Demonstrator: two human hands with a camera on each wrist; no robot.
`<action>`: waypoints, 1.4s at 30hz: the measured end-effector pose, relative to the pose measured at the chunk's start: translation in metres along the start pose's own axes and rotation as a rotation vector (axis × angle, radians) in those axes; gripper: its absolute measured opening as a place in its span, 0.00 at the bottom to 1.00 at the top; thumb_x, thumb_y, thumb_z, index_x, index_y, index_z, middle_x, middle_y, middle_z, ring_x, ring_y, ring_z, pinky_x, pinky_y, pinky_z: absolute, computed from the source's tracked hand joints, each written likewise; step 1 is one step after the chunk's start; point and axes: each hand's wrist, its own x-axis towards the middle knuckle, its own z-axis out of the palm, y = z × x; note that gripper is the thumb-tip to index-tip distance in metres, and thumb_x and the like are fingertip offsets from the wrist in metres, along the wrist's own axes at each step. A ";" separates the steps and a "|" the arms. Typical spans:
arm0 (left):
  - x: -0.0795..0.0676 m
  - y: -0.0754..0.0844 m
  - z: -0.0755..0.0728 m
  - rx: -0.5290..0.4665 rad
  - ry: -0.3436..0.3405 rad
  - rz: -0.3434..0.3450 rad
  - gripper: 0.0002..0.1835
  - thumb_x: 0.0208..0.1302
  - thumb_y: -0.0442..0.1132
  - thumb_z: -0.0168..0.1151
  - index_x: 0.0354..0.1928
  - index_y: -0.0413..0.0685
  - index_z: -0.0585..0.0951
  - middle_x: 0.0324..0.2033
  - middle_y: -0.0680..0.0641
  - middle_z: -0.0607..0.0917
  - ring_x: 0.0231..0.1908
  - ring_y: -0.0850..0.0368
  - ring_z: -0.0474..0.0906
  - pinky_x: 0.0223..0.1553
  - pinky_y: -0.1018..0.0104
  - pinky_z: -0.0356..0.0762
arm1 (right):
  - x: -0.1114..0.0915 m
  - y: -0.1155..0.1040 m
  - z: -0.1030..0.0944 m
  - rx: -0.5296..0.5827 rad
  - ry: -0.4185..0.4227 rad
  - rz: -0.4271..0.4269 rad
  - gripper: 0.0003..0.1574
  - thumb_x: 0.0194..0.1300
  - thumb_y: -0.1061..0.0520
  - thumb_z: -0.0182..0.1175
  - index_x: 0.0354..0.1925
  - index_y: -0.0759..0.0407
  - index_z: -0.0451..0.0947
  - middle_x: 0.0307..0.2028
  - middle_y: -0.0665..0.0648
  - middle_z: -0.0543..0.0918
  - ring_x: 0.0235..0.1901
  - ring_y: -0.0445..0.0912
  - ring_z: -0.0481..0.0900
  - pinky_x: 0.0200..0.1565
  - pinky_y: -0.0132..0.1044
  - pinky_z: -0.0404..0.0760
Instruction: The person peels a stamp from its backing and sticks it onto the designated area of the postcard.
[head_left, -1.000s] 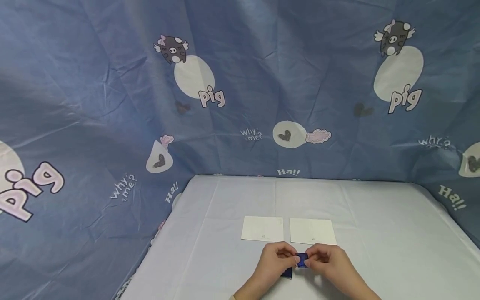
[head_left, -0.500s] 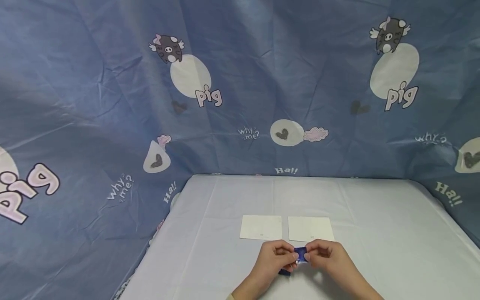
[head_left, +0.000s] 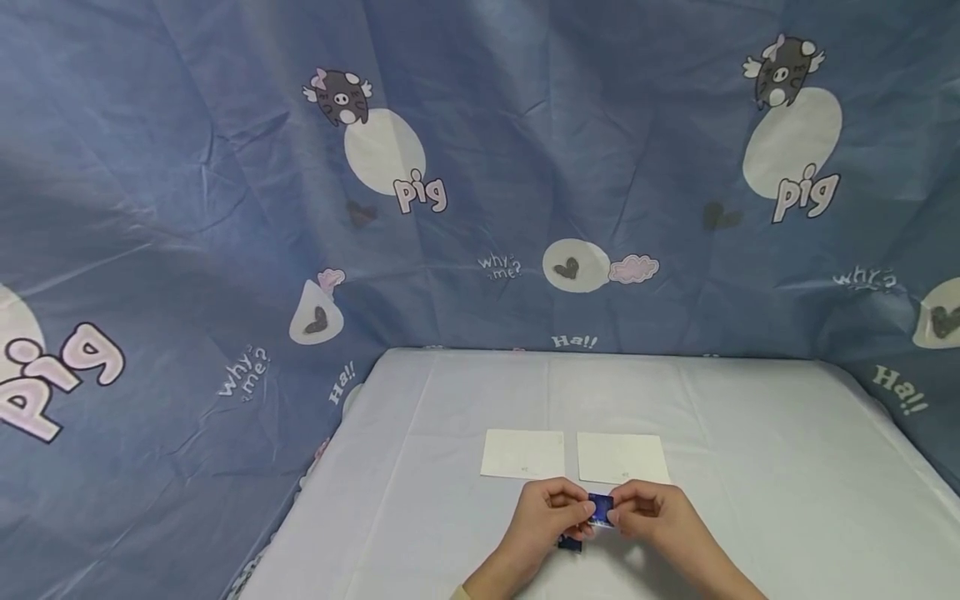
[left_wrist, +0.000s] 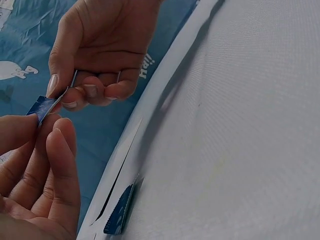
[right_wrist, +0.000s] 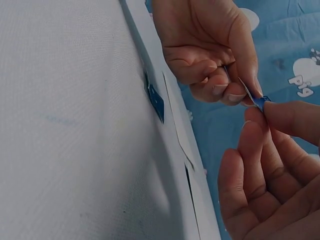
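Between my two hands is a small blue stamp [head_left: 601, 508], raised over the table. My left hand [head_left: 542, 523] pinches its left edge with thumb and fingertips. The right edge is pinched by my right hand [head_left: 655, 514]. In the left wrist view this stamp [left_wrist: 40, 108] is seen nearly edge-on, with a thin pale edge towards the right hand. Another blue stamp [head_left: 570, 544] lies on the table below my left hand, partly hidden by it in the head view. Its toothed edge and slight curl show on the lying stamp [left_wrist: 119, 214] in the left wrist view.
Two pale postcards, a left one [head_left: 522, 454] and a right one [head_left: 622, 457], lie side by side just beyond my hands. Under everything is a white cloth-covered table [head_left: 450, 400]. A blue printed curtain [head_left: 480, 167] hangs behind and at the sides.
Both hands have lifted slightly, and the held stamp has tilted, its pale lower edge now showing. Over the last half second they barely move.
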 end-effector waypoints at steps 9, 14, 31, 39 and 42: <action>0.001 0.003 -0.001 0.026 0.011 -0.003 0.08 0.60 0.34 0.73 0.37 0.37 0.85 0.26 0.45 0.88 0.23 0.59 0.83 0.25 0.73 0.80 | 0.002 0.001 0.000 0.045 -0.029 0.020 0.17 0.62 0.61 0.70 0.46 0.71 0.81 0.35 0.62 0.86 0.30 0.46 0.83 0.36 0.38 0.84; 0.001 0.004 -0.001 0.045 0.021 -0.002 0.07 0.60 0.34 0.73 0.37 0.39 0.86 0.26 0.45 0.87 0.23 0.59 0.83 0.25 0.73 0.79 | 0.001 0.000 -0.001 0.056 -0.054 0.017 0.18 0.63 0.60 0.70 0.46 0.71 0.80 0.35 0.63 0.87 0.32 0.47 0.84 0.38 0.39 0.84; -0.005 0.004 0.003 0.085 0.042 0.054 0.08 0.60 0.31 0.72 0.37 0.38 0.80 0.26 0.49 0.84 0.24 0.59 0.82 0.26 0.74 0.78 | -0.002 0.002 0.001 0.049 -0.111 -0.007 0.20 0.64 0.58 0.69 0.49 0.70 0.80 0.38 0.65 0.87 0.36 0.49 0.86 0.41 0.40 0.85; -0.004 0.004 0.005 0.138 0.000 0.095 0.07 0.63 0.36 0.70 0.35 0.38 0.84 0.25 0.48 0.86 0.24 0.62 0.81 0.26 0.76 0.77 | 0.000 0.001 0.001 0.038 -0.107 -0.015 0.20 0.64 0.58 0.69 0.50 0.70 0.80 0.40 0.65 0.86 0.38 0.51 0.87 0.41 0.41 0.85; -0.004 0.004 0.005 0.141 0.005 0.095 0.07 0.65 0.37 0.69 0.36 0.38 0.85 0.26 0.41 0.86 0.23 0.62 0.81 0.26 0.76 0.77 | 0.000 0.002 0.002 0.019 -0.104 -0.031 0.19 0.64 0.58 0.69 0.49 0.69 0.80 0.40 0.65 0.87 0.38 0.51 0.87 0.41 0.41 0.85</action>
